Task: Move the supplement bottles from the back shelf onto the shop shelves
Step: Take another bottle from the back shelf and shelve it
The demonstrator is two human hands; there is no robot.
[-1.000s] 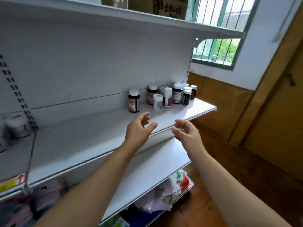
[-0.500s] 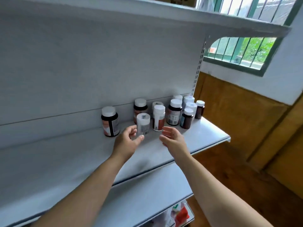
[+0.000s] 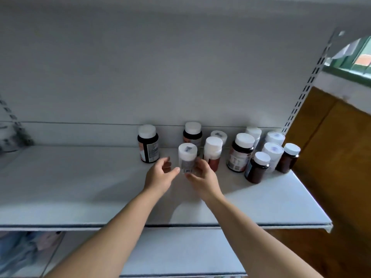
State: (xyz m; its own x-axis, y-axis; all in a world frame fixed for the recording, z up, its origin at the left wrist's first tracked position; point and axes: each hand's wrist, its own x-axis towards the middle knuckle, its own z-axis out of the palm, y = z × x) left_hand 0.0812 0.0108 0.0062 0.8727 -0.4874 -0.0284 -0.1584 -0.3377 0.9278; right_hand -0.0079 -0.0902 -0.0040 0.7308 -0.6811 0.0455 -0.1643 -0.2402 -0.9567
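Several supplement bottles stand grouped at the back right of a white metal shelf [image 3: 80, 189]. The nearest is a small white bottle [image 3: 187, 156] with a barcode sticker on its cap. My right hand [image 3: 202, 177] curls round its right side, thumb across its lower front. My left hand [image 3: 160, 175] is just left of it, fingers relaxed, thumb tip almost touching the bottle. A dark bottle with a white cap [image 3: 148, 144] stands behind my left hand. A white and red bottle [image 3: 212, 153] stands behind my right hand. More brown and white bottles [image 3: 258, 167] fill the right end.
The shelf's back panel [image 3: 160, 67] rises close behind the bottles, with a slotted upright [image 3: 301, 93] at the right end. A lower white shelf [image 3: 180, 253] lies under my forearms. Brown wood panelling [image 3: 331, 147] and a green-framed window [image 3: 359, 61] are to the right.
The view has closed in on the shelf. Both hands have reached forward to the small white bottle, and my right hand has come round it.
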